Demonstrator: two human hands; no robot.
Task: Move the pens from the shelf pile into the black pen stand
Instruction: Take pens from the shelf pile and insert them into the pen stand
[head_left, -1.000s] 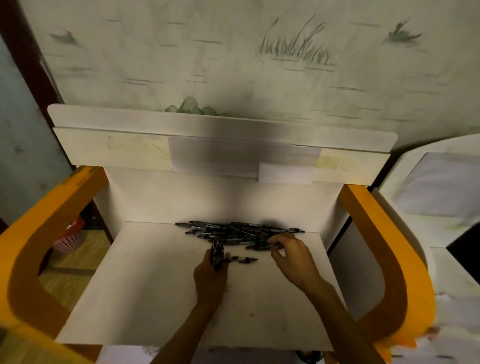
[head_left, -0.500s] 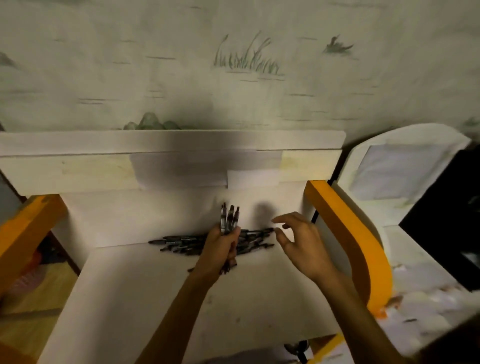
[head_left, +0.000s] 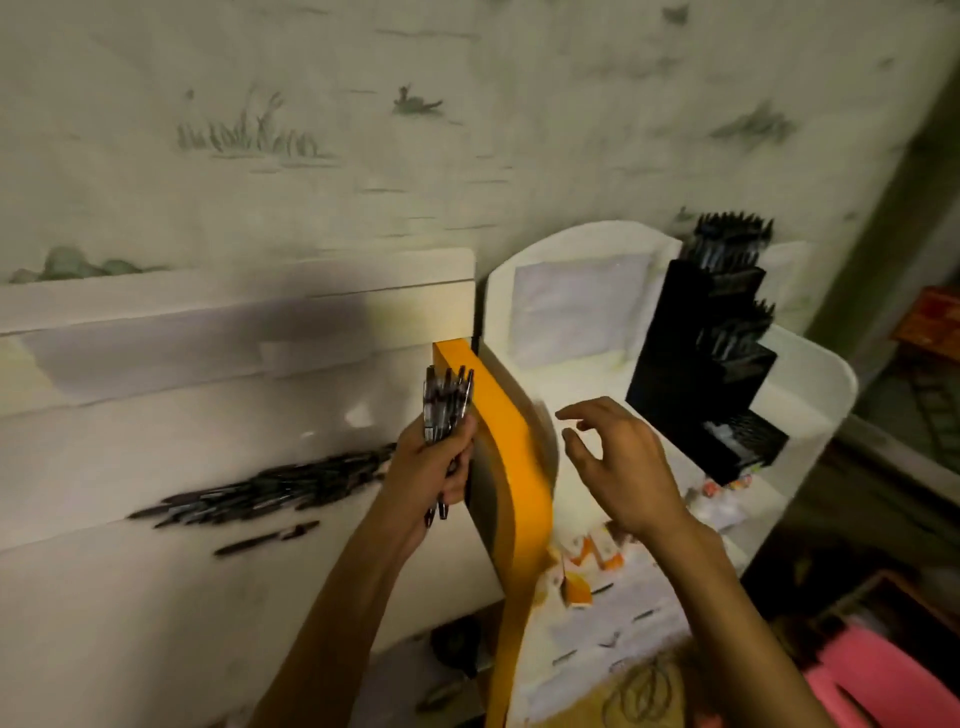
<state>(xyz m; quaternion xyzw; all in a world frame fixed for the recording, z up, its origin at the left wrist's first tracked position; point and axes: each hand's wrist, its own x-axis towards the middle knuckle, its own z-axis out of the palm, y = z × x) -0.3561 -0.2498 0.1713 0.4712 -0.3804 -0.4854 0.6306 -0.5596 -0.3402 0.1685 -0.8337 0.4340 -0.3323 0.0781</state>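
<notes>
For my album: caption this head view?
Left hand grips bunched dark pens; tiered black pen stand waits right.

pen pile (head_left: 270, 491) on shelf (head_left: 156, 597), stand (head_left: 701, 374) right

Looks like a stationery shop: tiered black pen stand (head_left: 711, 358) at two o'clock, white display shelf (head_left: 156, 597) at nine.

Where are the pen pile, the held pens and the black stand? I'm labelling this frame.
pen pile (head_left: 270, 488), head view, middle of the heap.
held pens (head_left: 445, 402), head view, barrels above the left hand (head_left: 431, 467).
black pen stand (head_left: 701, 364), head view, side wall.
</notes>
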